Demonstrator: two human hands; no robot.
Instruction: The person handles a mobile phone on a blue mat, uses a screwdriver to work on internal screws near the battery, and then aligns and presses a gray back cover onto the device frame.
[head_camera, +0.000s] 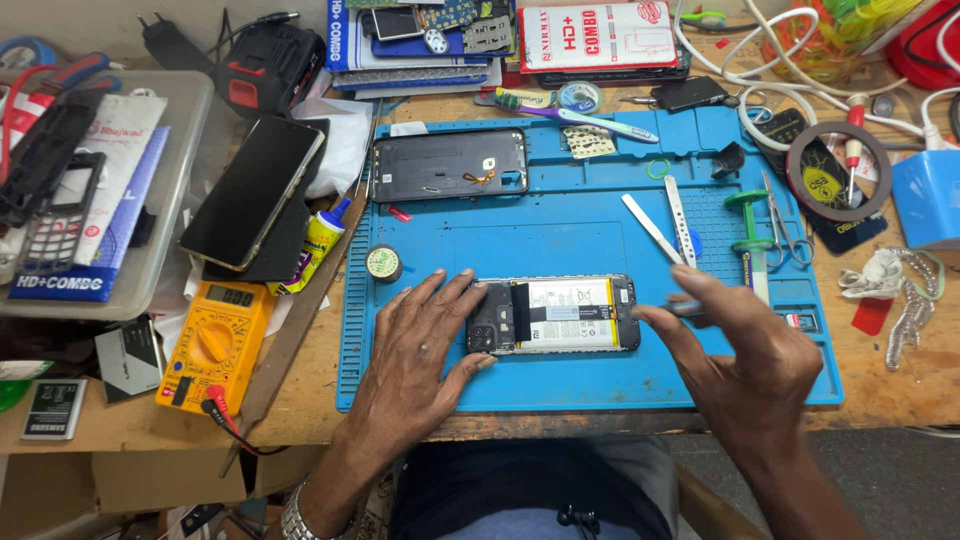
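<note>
An opened phone (560, 314) lies flat on the blue repair mat (560, 225), its battery and black camera section exposed. My left hand (425, 350) rests flat on the mat, fingers spread, steadying the phone's left end. My right hand (745, 350) hovers at the phone's right end, blurred, fingertips pinched around a small grey tool (685, 307) whose tip I cannot make out. The phone's removed back frame (450, 166) lies at the mat's top left.
Metal pry tools (665, 220), a green-handled screwdriver (748, 235) and scissors (785, 230) lie on the mat's right. A yellow multimeter (215, 335), glue bottle (318, 240), black phone (250, 190) and grey tray (150, 200) sit left. Tape roll (838, 170), cables and boxes crowd the back.
</note>
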